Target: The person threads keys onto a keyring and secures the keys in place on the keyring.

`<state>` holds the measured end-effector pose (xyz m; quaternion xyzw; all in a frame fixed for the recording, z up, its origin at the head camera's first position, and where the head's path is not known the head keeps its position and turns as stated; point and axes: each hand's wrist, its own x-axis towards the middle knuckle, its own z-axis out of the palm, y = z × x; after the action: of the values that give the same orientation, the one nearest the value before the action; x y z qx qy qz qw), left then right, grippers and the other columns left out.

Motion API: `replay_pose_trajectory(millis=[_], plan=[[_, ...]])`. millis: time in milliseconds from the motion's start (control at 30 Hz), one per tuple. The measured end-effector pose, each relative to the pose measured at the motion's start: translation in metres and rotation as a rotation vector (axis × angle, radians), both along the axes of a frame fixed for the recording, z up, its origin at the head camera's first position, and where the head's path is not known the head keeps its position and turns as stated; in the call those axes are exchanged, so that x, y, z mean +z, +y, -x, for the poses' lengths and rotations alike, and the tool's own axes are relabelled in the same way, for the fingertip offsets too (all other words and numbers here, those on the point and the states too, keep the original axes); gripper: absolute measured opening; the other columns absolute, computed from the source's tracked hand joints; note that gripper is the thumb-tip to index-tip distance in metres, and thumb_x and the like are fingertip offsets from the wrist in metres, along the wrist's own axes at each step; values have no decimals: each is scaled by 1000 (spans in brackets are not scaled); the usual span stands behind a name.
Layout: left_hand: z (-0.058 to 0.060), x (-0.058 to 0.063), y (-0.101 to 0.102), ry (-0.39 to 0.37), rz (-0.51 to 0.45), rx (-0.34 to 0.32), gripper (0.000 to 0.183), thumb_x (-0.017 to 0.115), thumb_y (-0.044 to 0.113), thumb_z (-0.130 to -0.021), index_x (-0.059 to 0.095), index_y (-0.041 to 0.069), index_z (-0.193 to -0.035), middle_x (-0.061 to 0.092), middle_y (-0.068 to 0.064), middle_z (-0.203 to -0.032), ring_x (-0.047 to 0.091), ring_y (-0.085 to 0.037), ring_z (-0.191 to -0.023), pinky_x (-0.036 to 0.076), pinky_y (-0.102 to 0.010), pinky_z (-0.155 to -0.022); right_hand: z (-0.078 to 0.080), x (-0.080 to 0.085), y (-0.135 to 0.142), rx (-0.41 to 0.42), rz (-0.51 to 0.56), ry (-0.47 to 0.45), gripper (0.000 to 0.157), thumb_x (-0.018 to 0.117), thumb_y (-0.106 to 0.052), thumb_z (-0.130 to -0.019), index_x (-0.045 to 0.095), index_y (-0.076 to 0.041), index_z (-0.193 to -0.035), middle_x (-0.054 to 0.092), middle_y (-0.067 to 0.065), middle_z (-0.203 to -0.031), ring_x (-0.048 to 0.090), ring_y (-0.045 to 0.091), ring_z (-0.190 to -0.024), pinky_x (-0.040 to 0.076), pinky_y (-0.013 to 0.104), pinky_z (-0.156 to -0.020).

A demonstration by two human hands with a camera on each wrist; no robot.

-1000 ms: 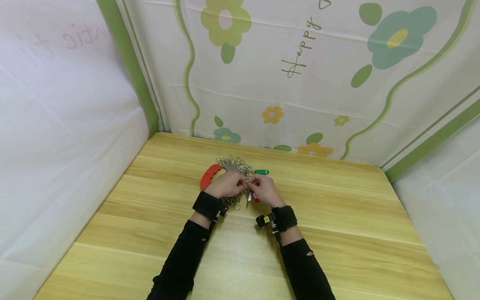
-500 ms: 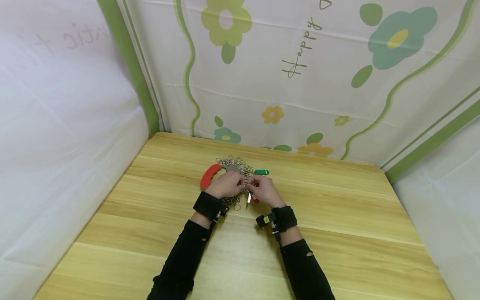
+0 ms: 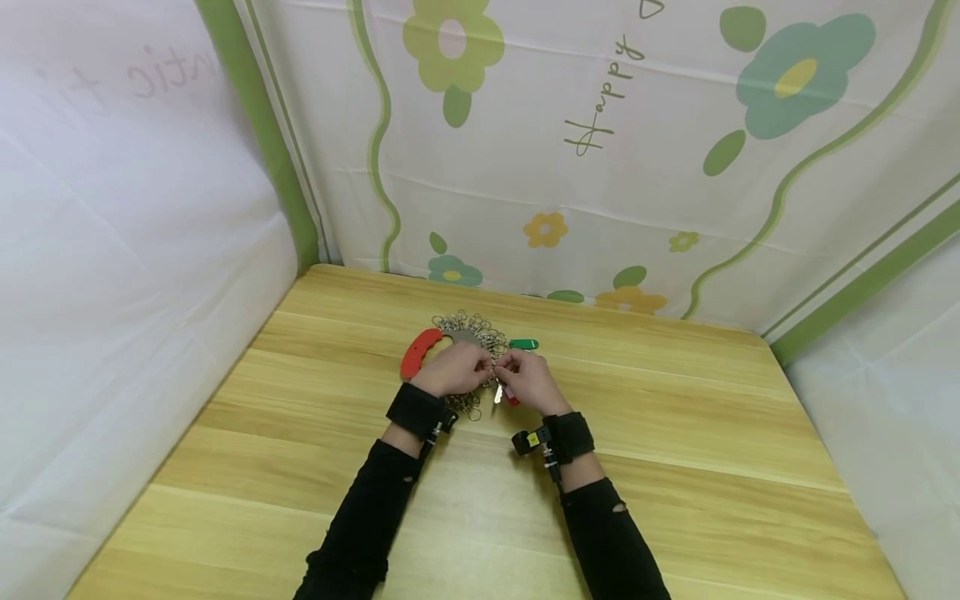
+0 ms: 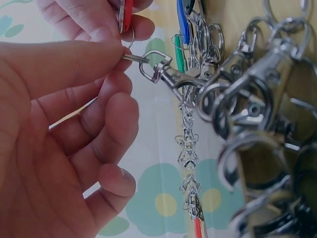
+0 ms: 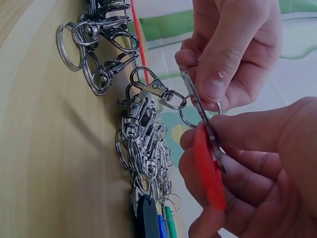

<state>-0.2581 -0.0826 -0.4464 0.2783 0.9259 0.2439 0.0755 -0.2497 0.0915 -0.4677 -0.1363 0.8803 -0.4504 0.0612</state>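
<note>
My left hand (image 3: 455, 368) pinches a split key ring (image 4: 133, 58) between thumb and finger. That ring hangs from a silver swivel clasp (image 4: 171, 77). From the right, my right hand (image 3: 529, 382) meets it and grips a silver key (image 5: 198, 101) with a red plastic piece (image 5: 209, 171) against it. In the right wrist view the key crosses in front of the ring, right at both hands' fingertips. Many more swivel clasps (image 5: 143, 134) crowd the edge of a flat grey plate (image 3: 463, 337) with a red handle (image 3: 421, 353), partly covered by my left hand.
Beyond my right hand a green tag-like piece (image 3: 523, 343) lies on the wooden table (image 3: 675, 467). Blue (image 5: 162, 225) and black (image 5: 147, 215) pieces hang among the clasps. A flower-print cloth (image 3: 487, 150) rises behind the table, with white cloth (image 3: 135, 292) at the left.
Both hands stay almost in place. The key below the right fingers shifts its angle slightly, with small fingertip movement at the ring. The handled plate stays put.
</note>
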Motion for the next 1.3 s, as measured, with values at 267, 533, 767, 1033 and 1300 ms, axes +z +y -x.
replay_pose_trajectory(millis=[267,533,767,1033,1300], plan=[[-3,2,1,-9,-1,19,23,58,14,-94,59,11,-71,46,3,-61,42,-10,-53,33,-23,-52,-1,1,-1,17,-23,1,6,62,-13,-92,64,-11,-86,63,1,-80,57,15,-59,47,30,-50],[-2,1,1,2,22,42,26,58,15,-94,54,14,-68,42,3,-59,39,-10,-51,31,-22,-52,-2,0,1,66,3,7,6,63,-14,-92,63,-11,-87,64,5,-77,54,15,-52,45,30,-48],[1,-1,-1,12,-13,-9,16,60,10,-90,64,11,-75,52,4,-65,46,-10,-57,36,-22,-55,-1,0,0,20,2,13,6,63,-13,-92,63,-10,-86,64,2,-80,57,15,-59,47,29,-50],[1,-1,0,38,-4,-25,21,59,17,-94,64,11,-74,51,4,-63,46,-10,-56,36,-23,-54,-1,0,1,4,0,11,6,62,-13,-92,64,-11,-87,64,2,-79,59,16,-60,48,31,-51],[-1,-1,1,32,10,0,23,58,17,-94,59,14,-72,47,4,-61,43,-9,-53,34,-22,-53,-2,1,1,50,-12,20,7,61,-13,-93,64,-10,-87,65,3,-80,57,15,-56,47,30,-50]])
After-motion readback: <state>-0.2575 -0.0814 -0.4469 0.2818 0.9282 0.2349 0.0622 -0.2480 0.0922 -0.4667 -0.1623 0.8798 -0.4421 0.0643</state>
